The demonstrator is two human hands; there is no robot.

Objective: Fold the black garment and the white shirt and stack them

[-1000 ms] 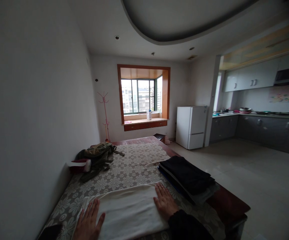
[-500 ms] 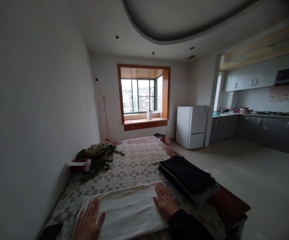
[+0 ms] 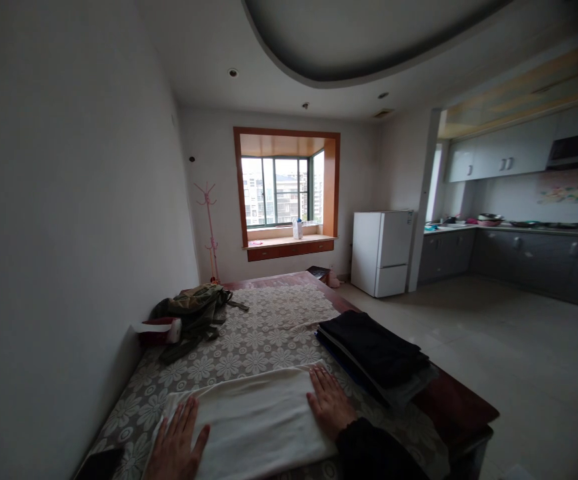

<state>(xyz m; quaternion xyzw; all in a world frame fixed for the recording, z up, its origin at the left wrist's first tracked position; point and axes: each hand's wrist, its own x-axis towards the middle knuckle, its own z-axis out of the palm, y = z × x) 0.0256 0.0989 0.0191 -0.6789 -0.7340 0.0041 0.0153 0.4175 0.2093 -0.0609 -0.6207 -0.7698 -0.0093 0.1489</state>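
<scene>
Dim daylight from the far bay window reaches a long wooden bench spread with a white floral lace cloth, where I have a folded white fabric rectangle lying flat at the near end. My left hand rests palm-down on its left edge and my right hand on its right edge; on both, the grip is apart, fingers spread flat and closed on nothing. Just beside my right hand sits a folded stack of black cloth close to the bench's right edge, with a blue layer and a grey layer under it. As I judge it, pressing outward could make the lace cloth slide and drag the white fabric out of its fold, wrinkling the smoothed face. A careless sweep of my dark sleeve could nudge the black stack off the bench onto the tiled floor. Uneven pressure could skew the fold. Well away by the wall lies a crumpled olive-green garment beside a red-and-white object; neither is at risk.
</scene>
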